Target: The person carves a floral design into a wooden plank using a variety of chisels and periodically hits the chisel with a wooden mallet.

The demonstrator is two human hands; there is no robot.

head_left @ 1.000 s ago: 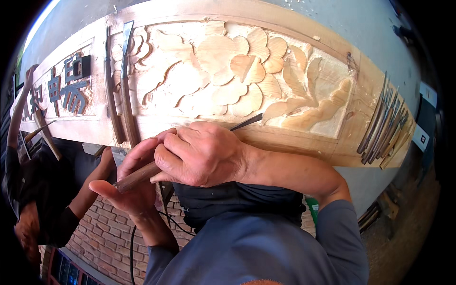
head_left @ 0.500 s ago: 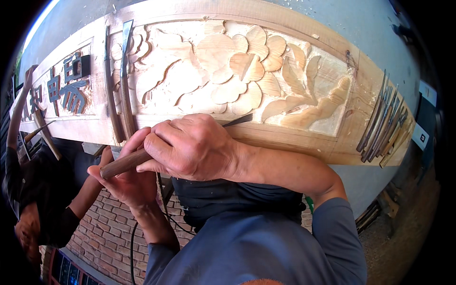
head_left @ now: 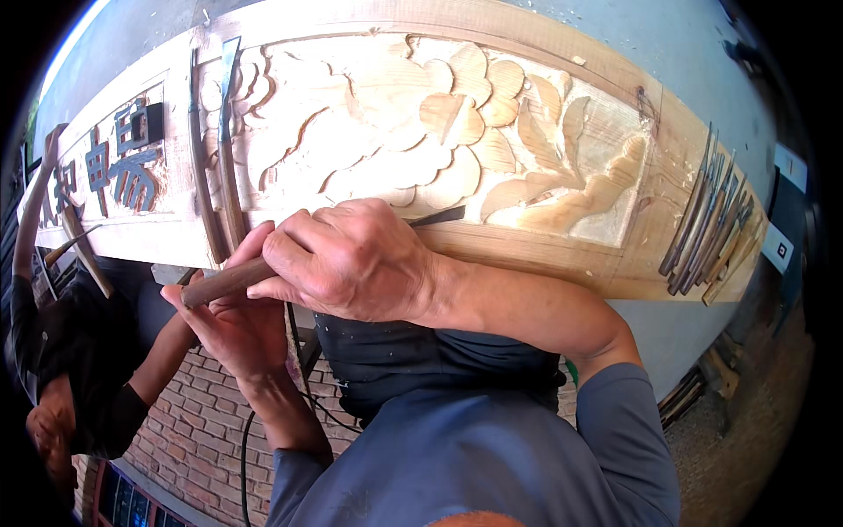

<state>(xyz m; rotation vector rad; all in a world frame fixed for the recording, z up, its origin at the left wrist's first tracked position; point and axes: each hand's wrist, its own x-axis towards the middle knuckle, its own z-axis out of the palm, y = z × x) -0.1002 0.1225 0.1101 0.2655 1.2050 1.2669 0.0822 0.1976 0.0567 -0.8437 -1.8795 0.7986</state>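
Observation:
A carved wooden panel [head_left: 527, 246] with petals and leaves in relief lies across the bench in front of me. My right hand [head_left: 351, 259] is closed round a wood chisel [head_left: 230, 281]. Its dark blade tip points right, low over the panel's near border, and the brown handle slants down to the left. Just behind the handle's butt is my left hand [head_left: 241, 329], palm up, with its fingers stretched out and its thumb apart. The handle lies across this palm; whether they press together I cannot tell.
Two long chisels [head_left: 230, 167] lie across the panel left of the carving. Several carving tools [head_left: 711, 220] are bunched at its right end. Dark raised characters [head_left: 136, 162] stand at the left, where another person [head_left: 79, 351] sits close by. Wood chips dot the grey bench [head_left: 685, 97].
The chisel's butt and both my hands have shifted slightly upward in view. My right hand keeps its grip on the chisel; the panel's tools stay in place.

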